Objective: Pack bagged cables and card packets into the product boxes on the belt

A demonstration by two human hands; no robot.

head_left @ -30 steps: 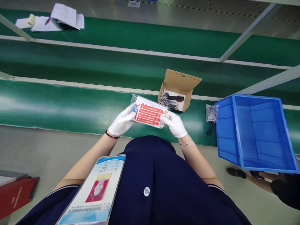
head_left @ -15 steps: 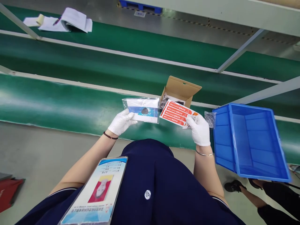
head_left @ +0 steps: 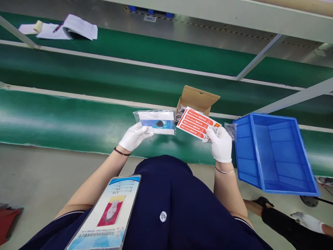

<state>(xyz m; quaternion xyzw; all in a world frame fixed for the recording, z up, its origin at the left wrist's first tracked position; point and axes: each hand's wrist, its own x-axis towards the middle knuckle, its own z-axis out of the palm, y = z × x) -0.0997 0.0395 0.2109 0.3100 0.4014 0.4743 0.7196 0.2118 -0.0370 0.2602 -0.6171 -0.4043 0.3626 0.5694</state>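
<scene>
My white-gloved left hand (head_left: 135, 136) pinches the left end of a clear plastic bag (head_left: 157, 122), which has a blue and white printed card or leaflet inside. In my right hand (head_left: 220, 144), also gloved, is a sticker sheet (head_left: 196, 122) with orange-red "Max Level" and "Min Level" strips, gripped at its right end. The sheet tilts down to the right and covers part of an open cardboard box (head_left: 199, 98) standing behind it. Something dark in clear wrapping (head_left: 180, 113) shows at the box's left side; the rest of its contents is hidden.
To my right two stacked-looking blue plastic bins (head_left: 279, 152) overhang the green bench (head_left: 65, 121). A small clear bag (head_left: 230, 131) lies beside them. Papers (head_left: 79, 27) rest at the far left, and metal posts (head_left: 260, 57) cross the bench. Another person's gloved hand (head_left: 308, 221) appears at lower right.
Both hands keep their holds, with the sticker sheet raised slightly. The whole view has shifted a little. At lower right, the other person's legs have moved and a gloved hand has come into view.
</scene>
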